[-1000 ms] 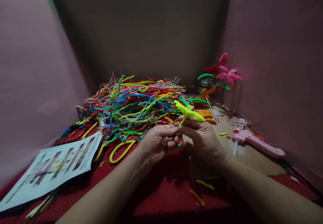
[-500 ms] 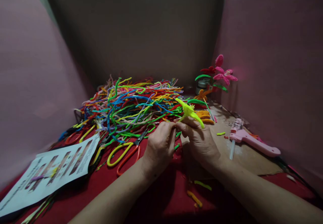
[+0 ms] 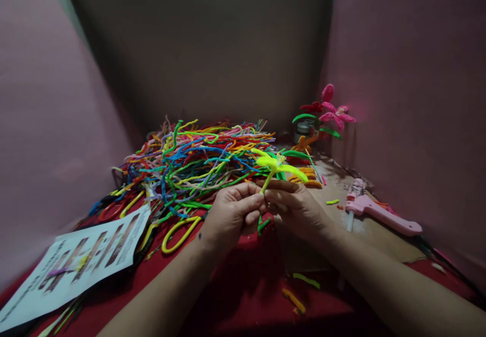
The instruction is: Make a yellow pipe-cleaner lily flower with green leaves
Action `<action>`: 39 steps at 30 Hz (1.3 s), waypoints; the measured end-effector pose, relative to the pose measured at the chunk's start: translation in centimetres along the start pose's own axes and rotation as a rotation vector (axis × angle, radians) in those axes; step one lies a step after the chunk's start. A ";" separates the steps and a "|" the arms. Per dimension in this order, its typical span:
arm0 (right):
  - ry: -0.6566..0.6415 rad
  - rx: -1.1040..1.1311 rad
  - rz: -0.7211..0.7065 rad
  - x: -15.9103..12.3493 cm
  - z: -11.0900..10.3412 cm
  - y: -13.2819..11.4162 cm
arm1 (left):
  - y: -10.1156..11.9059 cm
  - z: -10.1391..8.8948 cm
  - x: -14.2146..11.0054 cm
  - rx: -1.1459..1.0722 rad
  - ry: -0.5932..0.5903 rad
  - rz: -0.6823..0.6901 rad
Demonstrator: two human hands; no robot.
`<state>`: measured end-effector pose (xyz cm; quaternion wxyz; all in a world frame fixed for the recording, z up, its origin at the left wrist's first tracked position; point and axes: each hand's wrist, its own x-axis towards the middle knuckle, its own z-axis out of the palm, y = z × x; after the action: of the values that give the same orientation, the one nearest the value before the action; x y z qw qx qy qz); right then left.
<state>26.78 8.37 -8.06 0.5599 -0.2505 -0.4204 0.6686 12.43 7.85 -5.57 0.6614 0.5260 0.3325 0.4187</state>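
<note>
A bright yellow pipe-cleaner flower (image 3: pixel 283 168) stands above my fingers, its petals spread and its thin stem slanting down. My left hand (image 3: pixel 239 206) pinches the lower stem between thumb and fingers. Close beside it, my right hand (image 3: pixel 294 203) is closed with its fingertips at the same stem. Their touching fingertips hide part of the stem. A short green pipe cleaner (image 3: pixel 261 224) shows just below the hands. Scissors with a yellow handle loop (image 3: pixel 180 235) lie left of my left hand, partly covered by it.
Behind my hands spreads a heap of coloured pipe cleaners (image 3: pixel 205 162). A pink glue gun (image 3: pixel 383 215) lies on cardboard (image 3: pixel 330 220) at the right. Pink pipe-cleaner flowers (image 3: pixel 336 114) stand at the back right. A printed sheet (image 3: pixel 114 276) lies at the left on the red cloth (image 3: pixel 243 286).
The yellow flower has moved left and turned more upright, showing its stem. My left hand has rolled over and shifted left, covering more of the scissors. The right hand has turned slightly.
</note>
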 end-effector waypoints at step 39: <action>0.108 -0.072 -0.058 0.3 -0.1 -0.2 | -0.9 -0.4 0.4 0.637 0.168 0.304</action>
<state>26.90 8.64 -7.92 0.5916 -0.2939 -0.4203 0.6221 12.47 8.26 -6.56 0.3650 0.7128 0.4175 0.4293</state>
